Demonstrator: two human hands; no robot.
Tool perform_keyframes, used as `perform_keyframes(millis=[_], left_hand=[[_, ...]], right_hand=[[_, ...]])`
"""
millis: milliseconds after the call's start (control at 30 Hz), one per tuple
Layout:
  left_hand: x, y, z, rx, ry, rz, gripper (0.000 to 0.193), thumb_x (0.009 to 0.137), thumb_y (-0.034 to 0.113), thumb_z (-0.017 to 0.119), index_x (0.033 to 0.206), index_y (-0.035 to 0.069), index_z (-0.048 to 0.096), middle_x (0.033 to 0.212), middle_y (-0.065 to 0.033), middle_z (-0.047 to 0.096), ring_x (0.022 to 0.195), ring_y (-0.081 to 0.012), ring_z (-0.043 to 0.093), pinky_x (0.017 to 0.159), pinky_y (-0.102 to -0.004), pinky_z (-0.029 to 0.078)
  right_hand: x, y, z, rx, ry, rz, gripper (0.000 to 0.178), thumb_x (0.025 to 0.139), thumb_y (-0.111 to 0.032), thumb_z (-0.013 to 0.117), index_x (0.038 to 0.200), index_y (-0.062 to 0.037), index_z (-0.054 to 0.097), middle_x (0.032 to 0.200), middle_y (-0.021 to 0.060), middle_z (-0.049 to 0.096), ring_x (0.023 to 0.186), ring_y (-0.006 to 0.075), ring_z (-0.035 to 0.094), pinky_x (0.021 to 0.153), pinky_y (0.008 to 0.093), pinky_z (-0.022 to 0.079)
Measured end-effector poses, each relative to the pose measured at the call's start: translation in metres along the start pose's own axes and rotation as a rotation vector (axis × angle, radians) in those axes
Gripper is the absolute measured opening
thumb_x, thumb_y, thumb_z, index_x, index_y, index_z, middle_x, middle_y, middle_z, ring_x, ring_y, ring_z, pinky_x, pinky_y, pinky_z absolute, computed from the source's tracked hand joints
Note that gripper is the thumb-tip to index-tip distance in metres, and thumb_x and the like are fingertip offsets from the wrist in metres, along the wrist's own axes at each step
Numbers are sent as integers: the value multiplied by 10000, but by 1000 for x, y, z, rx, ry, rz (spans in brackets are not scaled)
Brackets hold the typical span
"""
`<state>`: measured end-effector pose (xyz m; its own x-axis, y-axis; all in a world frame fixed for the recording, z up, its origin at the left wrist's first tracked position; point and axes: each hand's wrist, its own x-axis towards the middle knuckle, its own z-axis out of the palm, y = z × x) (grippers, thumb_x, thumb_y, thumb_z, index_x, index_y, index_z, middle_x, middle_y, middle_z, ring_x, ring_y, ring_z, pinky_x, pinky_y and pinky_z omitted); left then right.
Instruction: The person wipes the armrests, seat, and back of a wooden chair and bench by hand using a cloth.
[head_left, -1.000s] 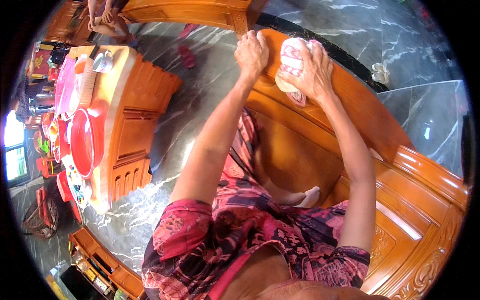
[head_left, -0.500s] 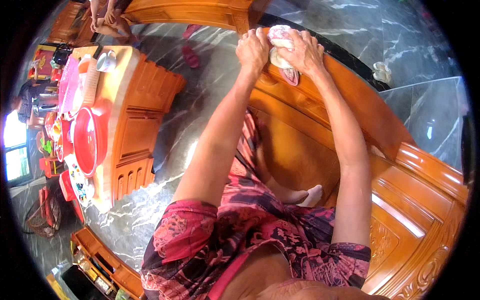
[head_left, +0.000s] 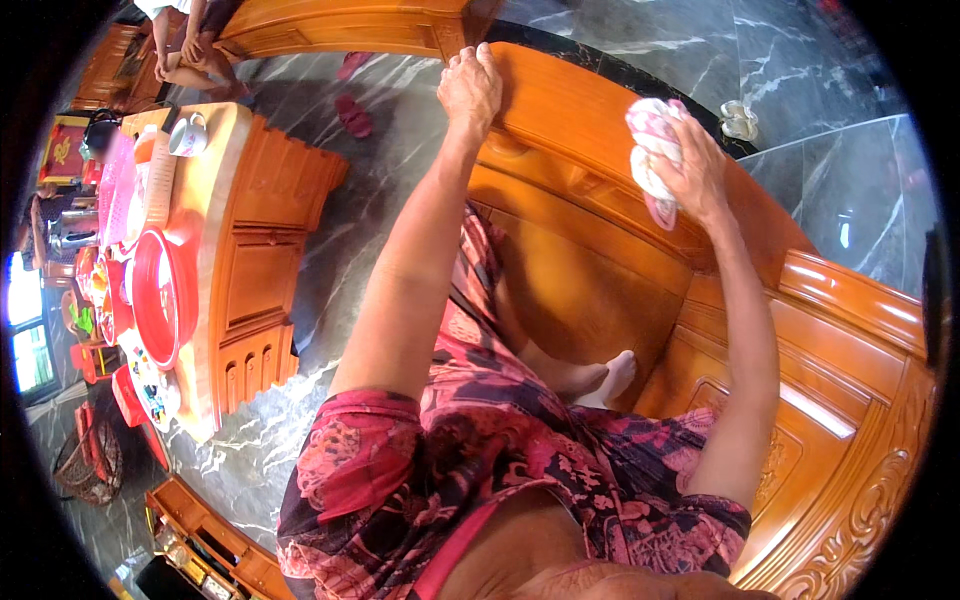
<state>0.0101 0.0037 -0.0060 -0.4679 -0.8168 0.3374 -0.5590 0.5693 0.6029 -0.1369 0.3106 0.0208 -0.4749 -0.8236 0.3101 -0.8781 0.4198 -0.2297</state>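
My right hand (head_left: 697, 165) is closed round a bunched pink-and-white cloth (head_left: 648, 140), pressed to the polished wooden backrest (head_left: 570, 92) of a bench. One loose end of the cloth hangs down the backrest's near side. At the left end of that backrest, my left hand (head_left: 470, 90) grips the wood with its fingers curled over the top; their tips are partly hidden. Below lies the brown bench seat (head_left: 590, 300), where a bare foot (head_left: 615, 378) rests.
A wooden table (head_left: 225, 190) on the left carries a red basin (head_left: 165, 300), a pink basket (head_left: 118, 190) and a white mug (head_left: 188, 135). Pink slippers (head_left: 353, 116) lie on the marble floor. Another person's hands (head_left: 190, 50) show at the upper left. A crumpled white thing (head_left: 738, 120) lies behind the backrest.
My right hand has slid the cloth rightward along the backrest, away from my left hand. The left hand stays at the backrest's left end while the view shifts slightly.
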Motion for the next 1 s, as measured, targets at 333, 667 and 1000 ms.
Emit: perform_keyframes(millis=[333, 667, 1000], left_hand=[[-1, 2, 0, 8, 12, 4, 466, 988, 394, 373, 1009, 1, 623, 1037, -238, 643, 957, -424, 607, 845, -510, 474], [-2, 6, 0, -21, 33, 9, 477, 981, 399, 389, 1004, -10, 635, 1023, -244, 647, 961, -429, 602, 850, -509, 471], [-2, 4, 2, 22, 30, 15, 442, 981, 380, 390, 1030, 5, 618, 1036, -241, 643, 953, -427, 605, 839, -507, 478]], right_hand=[[-49, 18, -44, -16, -57, 41, 608, 741, -198, 662, 1310, -88, 477, 1418, 197, 415, 1321, 386, 370, 1110, 455, 292], [-18, -15, -11, -23, 53, 26, 735, 740, -401, 747, 1373, -170, 453, 1442, 178, 377, 1336, 378, 344, 1093, 504, 282], [41, -59, 33, -3, 53, 46, 689, 718, -451, 726, 1338, -247, 508, 1439, 173, 387, 1332, 385, 341, 1099, 521, 260]])
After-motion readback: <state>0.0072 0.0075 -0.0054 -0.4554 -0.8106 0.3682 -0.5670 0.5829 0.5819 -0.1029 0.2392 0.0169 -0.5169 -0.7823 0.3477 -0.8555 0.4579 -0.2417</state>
